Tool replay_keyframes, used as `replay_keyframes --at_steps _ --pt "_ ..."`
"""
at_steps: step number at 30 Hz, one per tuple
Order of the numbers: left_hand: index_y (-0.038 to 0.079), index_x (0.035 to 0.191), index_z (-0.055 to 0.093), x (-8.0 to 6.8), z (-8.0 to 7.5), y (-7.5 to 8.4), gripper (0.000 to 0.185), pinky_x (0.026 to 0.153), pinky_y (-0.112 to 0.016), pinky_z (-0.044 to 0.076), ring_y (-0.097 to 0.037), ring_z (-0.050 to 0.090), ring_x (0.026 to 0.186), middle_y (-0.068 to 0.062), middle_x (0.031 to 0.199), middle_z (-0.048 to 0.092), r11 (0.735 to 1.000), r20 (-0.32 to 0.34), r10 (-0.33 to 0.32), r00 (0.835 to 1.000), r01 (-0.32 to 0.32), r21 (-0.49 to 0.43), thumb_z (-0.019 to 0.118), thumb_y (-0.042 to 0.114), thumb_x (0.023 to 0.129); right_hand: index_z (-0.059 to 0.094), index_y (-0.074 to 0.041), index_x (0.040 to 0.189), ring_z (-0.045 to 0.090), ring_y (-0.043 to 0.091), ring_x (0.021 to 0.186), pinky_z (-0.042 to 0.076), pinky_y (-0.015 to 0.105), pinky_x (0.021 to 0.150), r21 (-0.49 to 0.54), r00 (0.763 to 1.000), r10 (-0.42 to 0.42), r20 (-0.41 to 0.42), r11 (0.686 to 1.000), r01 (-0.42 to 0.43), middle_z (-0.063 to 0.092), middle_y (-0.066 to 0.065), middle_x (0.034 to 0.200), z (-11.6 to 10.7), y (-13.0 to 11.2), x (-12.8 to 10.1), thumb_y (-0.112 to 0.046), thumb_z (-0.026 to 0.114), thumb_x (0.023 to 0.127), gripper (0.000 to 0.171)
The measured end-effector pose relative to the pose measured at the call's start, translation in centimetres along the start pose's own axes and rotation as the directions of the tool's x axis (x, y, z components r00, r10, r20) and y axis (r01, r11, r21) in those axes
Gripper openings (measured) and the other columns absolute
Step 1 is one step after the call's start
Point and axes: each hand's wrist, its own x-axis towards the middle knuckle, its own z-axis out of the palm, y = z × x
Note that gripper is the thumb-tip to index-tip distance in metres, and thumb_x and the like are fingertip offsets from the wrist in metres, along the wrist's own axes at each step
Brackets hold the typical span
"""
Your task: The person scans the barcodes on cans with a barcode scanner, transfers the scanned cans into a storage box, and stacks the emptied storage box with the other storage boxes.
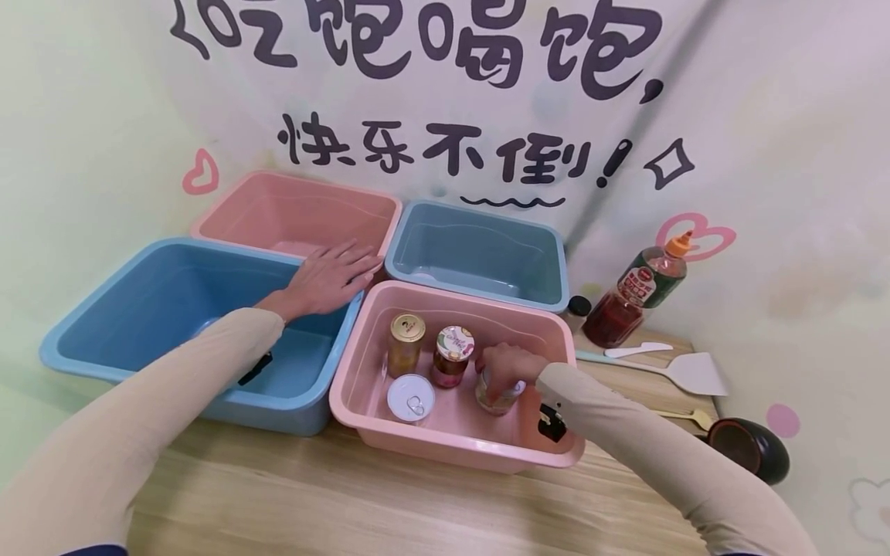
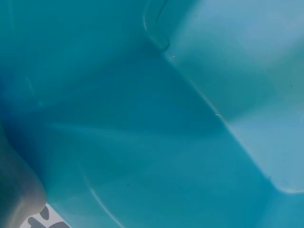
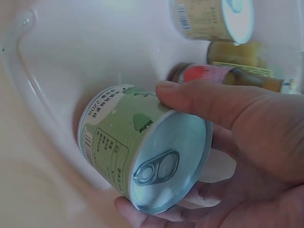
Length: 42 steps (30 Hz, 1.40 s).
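Note:
My right hand reaches down into the near pink tub and grips a green-labelled tin can by its pull-tab top; the can stands on the tub floor. The thumb and fingers curl round the rim. Beside it in the tub stand a gold-lidded jar, a jar with a patterned lid and a white-topped can. My left hand lies flat with straight fingers on the far corner rim of the big blue tub. The left wrist view shows only the blue tub's inside.
A second pink tub and a smaller blue tub stand at the back against the printed wall. To the right on the wooden table are a red sauce bottle, a white spatula, a small spoon and a dark bowl.

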Motion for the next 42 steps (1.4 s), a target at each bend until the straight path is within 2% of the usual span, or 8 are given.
replay_keyframes --at_steps 7,14,22,27,30,33,36,42 --pt "0.022 0.155 0.037 0.0 0.0 -0.1 0.055 0.123 -0.059 0.018 -0.036 0.02 0.154 -0.009 0.163 0.034 1.0 -0.008 0.002 1.0 -0.002 0.002 0.04 0.042 0.105 0.069 -0.011 0.121 0.062 0.024 0.102 0.056 0.047 0.094 -0.016 0.998 -0.061 -0.03 0.998 0.061 0.068 0.006 0.113 -1.5 -0.4 -1.4 -0.016 0.086 0.071 0.053" --pt "0.021 0.155 0.037 -0.1 -0.1 0.0 0.054 0.123 -0.059 0.017 -0.037 0.02 0.154 -0.009 0.163 0.034 1.0 -0.013 0.006 1.0 -0.006 -0.013 0.041 0.041 0.105 0.072 -0.023 0.119 0.061 0.022 0.103 0.058 0.042 0.09 0.026 0.988 -0.127 -0.085 0.991 0.13 0.069 0.002 0.116 -2.7 -0.5 -3.1 -0.012 0.087 0.071 0.052" --pt "0.022 0.155 0.038 -0.2 -0.2 0.1 0.054 0.122 -0.061 0.018 -0.038 0.021 0.153 -0.009 0.162 0.035 1.0 -0.02 0.004 1.0 -0.004 -0.01 0.041 0.041 0.105 0.073 -0.026 0.115 0.06 0.023 0.105 0.057 0.04 0.084 -0.023 0.951 -0.258 -0.169 0.966 0.258 0.07 0.001 0.115 -4.0 -0.5 -5.7 -0.011 0.085 0.075 0.044" --pt "0.021 0.156 0.036 -0.2 -0.1 0.1 0.054 0.122 -0.063 0.018 -0.039 0.02 0.153 -0.01 0.163 0.033 1.0 -0.01 0.007 1.0 -0.007 -0.005 0.039 0.041 0.105 0.074 -0.019 0.116 0.063 0.02 0.098 0.057 0.037 0.081 -0.037 0.92 -0.321 -0.223 0.946 0.321 0.072 0.003 0.109 -4.6 -0.3 -6.8 -0.01 0.082 0.077 0.041" --pt "0.021 0.156 0.034 -0.2 0.0 0.0 0.055 0.122 -0.063 0.016 -0.04 0.019 0.153 -0.01 0.163 0.032 1.0 0.0 0.008 1.0 -0.008 -0.001 0.038 0.041 0.106 0.074 -0.017 0.117 0.064 0.021 0.097 0.057 0.036 0.078 -0.007 0.913 -0.323 -0.25 0.943 0.332 0.071 0.005 0.11 -5.0 -0.1 -7.4 -0.009 0.083 0.077 0.042" --pt "0.022 0.156 0.034 -0.2 0.1 0.0 0.055 0.123 -0.062 0.015 -0.039 0.019 0.154 -0.01 0.164 0.031 1.0 0.001 0.006 1.0 -0.006 -0.001 0.038 0.042 0.106 0.073 -0.017 0.119 0.062 0.022 0.098 0.058 0.034 0.075 0.044 0.926 -0.279 -0.254 0.953 0.299 0.07 0.005 0.111 -5.6 0.0 -8.0 -0.011 0.083 0.076 0.045" --pt "0.022 0.156 0.036 -0.3 0.0 0.0 0.054 0.123 -0.061 0.015 -0.039 0.019 0.154 -0.009 0.163 0.032 1.0 -0.004 0.006 1.0 -0.006 -0.001 0.038 0.042 0.106 0.073 -0.016 0.12 0.061 0.023 0.096 0.057 0.033 0.073 0.049 0.931 -0.256 -0.26 0.96 0.277 0.07 0.006 0.108 -6.1 0.3 -8.8 -0.013 0.083 0.076 0.045" --pt "0.022 0.156 0.037 -0.3 -0.1 0.1 0.054 0.123 -0.06 0.015 -0.039 0.019 0.154 -0.009 0.163 0.033 1.0 -0.012 0.011 1.0 -0.011 -0.003 0.039 0.042 0.105 0.072 -0.013 0.123 0.059 0.027 0.103 0.058 0.035 0.075 0.055 0.919 -0.237 -0.315 0.962 0.267 0.07 0.01 0.115 -6.7 1.3 -10.8 -0.013 0.083 0.078 0.047"
